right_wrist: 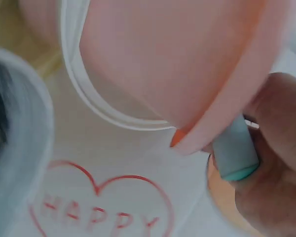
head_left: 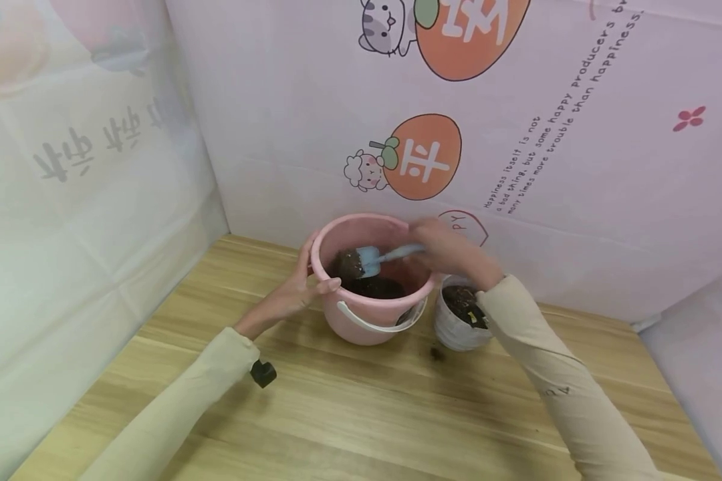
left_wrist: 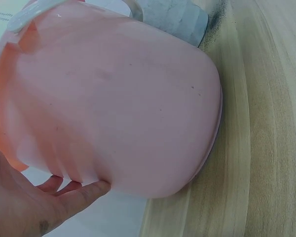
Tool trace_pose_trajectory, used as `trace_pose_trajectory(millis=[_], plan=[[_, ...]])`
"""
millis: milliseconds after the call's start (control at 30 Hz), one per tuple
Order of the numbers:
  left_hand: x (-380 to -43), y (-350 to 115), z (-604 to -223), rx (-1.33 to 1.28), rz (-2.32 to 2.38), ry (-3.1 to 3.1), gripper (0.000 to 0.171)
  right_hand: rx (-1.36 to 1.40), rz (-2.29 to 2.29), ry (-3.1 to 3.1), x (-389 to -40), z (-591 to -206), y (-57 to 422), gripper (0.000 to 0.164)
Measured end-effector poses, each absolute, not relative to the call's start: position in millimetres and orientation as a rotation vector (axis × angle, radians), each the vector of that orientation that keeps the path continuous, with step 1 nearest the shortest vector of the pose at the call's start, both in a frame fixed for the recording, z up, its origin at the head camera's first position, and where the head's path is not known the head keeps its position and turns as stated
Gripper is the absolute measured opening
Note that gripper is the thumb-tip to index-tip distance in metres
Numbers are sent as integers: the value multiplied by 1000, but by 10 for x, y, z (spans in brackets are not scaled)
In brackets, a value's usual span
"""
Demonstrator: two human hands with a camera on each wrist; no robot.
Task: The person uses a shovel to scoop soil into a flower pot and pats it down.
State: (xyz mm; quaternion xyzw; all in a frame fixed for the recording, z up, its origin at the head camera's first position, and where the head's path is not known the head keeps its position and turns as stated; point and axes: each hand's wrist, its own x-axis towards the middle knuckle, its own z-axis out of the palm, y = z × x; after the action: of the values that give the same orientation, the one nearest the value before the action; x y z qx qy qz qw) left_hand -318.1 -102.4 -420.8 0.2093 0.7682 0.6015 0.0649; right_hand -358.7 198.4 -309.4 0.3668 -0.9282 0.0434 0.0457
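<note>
A pink bucket [head_left: 351, 319] with a white handle [head_left: 391, 329] stands on the table near the wall, dark soil [head_left: 376, 288] in its bottom. My left hand [head_left: 297, 292] holds the bucket's left side, thumb over the rim; its fingers [left_wrist: 84, 195] lie along the outer wall in the left wrist view. With my right hand [head_left: 448, 247] I grip the handle of a blue trowel [head_left: 370, 261] above the right rim. The trowel's blade points left inside the bucket, with soil at its tip. In the right wrist view, the grey handle end [right_wrist: 235, 150] shows between my fingers.
Close to the bucket's right side is a whitish pot [head_left: 454, 332] with dark soil, under my right forearm. Some spilled soil [head_left: 437, 354] lies before it on the wooden table [head_left: 337, 414]. A printed cloth [head_left: 289, 133] covers the wall right behind the bucket.
</note>
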Motion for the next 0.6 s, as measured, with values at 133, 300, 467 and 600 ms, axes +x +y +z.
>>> trace_pose_trajectory(millis=[133,300,467,600], plan=[[-3182,-1013,-4216,627,1813,2320,112,1043,-232,-2814,-3582,-3105,1727,24],[-3188,-1014,-4223,626,1810,2320,117,1107,-215,-2787,-3612,-3136,1529,31],[-3193,-1029,-4229,607,1806,2328,117,1109,-46,-2883,-3622,-3161,1507,17],[-3197,-1020,-4234,624,1804,2318,115,1033,60,-2984,-3601,-3195,1570,15]])
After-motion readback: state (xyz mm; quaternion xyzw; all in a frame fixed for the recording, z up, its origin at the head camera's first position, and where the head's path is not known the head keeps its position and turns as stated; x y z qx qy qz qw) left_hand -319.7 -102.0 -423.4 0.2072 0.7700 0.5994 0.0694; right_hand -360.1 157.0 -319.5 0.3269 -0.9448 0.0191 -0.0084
